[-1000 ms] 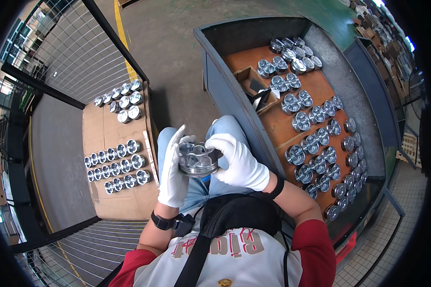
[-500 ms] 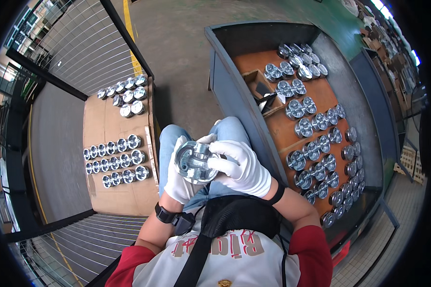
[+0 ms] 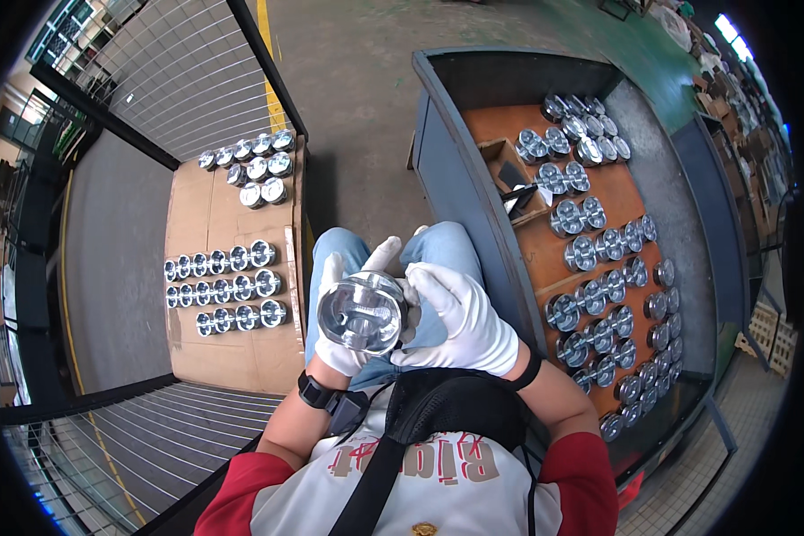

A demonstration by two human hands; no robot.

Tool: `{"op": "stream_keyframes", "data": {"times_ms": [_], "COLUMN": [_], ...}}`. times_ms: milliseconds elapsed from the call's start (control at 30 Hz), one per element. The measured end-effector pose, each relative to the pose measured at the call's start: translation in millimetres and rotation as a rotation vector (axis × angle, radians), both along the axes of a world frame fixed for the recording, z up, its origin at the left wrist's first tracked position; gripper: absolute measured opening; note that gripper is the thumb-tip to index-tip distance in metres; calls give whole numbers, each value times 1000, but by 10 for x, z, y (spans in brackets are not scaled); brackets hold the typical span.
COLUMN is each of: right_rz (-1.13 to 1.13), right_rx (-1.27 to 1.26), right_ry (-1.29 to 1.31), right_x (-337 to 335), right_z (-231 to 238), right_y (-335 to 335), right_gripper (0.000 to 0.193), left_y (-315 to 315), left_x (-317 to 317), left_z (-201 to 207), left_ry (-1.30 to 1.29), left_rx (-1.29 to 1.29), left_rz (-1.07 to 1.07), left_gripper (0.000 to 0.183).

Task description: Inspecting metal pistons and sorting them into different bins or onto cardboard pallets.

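Observation:
A shiny metal piston [image 3: 363, 314] sits in my white-gloved left hand [image 3: 338, 355], whose fingers and thumb wrap around its side above my lap. The end turned up toward me shows a rounded rim and a hollow with a ridge across it. Just to the right of the piston is my right hand [image 3: 470, 323], also gloved in white. Its fingers and thumb are spread in a curve, close to the piston's right side; whether a fingertip touches the metal I cannot tell.
At my left, several pistons [image 3: 216, 292] stand in rows on a cardboard-covered surface [image 3: 232, 357] inside a wire-mesh cage [image 3: 165, 85]. On my right, a grey high-walled cart [image 3: 473, 179] holds more pistons [image 3: 598, 290] on brown board, plus a small open box [image 3: 533, 213] with a black-handled item.
The piston has turned in my left hand, so its hollow faces more toward me. My right hand has let go of it, its fingers spreading. The view has shifted slightly.

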State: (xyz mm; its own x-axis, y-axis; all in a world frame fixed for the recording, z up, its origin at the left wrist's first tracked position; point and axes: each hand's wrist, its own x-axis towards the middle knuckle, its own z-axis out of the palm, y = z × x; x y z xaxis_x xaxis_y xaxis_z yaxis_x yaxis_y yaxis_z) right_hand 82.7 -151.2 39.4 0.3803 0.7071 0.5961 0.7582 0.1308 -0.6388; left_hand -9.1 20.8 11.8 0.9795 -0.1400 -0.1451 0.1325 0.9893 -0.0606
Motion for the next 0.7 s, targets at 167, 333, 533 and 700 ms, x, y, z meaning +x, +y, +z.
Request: {"op": "stream_keyframes", "data": {"times_ms": [167, 333, 533, 700], "right_rz": [-39, -70, -112, -163], "right_rx": [-52, -118, -144, -368], "right_ry": [-39, -36, -27, 15], "right_x": [-23, -51, -99, -104], "right_z": [-34, -6, 3, 102], "right_y": [-5, 8, 55, 57], "right_gripper": [100, 102, 95, 78], "left_y": [25, 14, -91, -122], "left_x": [-19, -34, -30, -11], "left_z": [-27, -32, 11, -62], "left_ry": [28, 128, 220, 195], "left_rx": [18, 128, 635, 864], "left_rz": [-27, 7, 8, -46], "left_gripper": [77, 78, 73, 60]}}
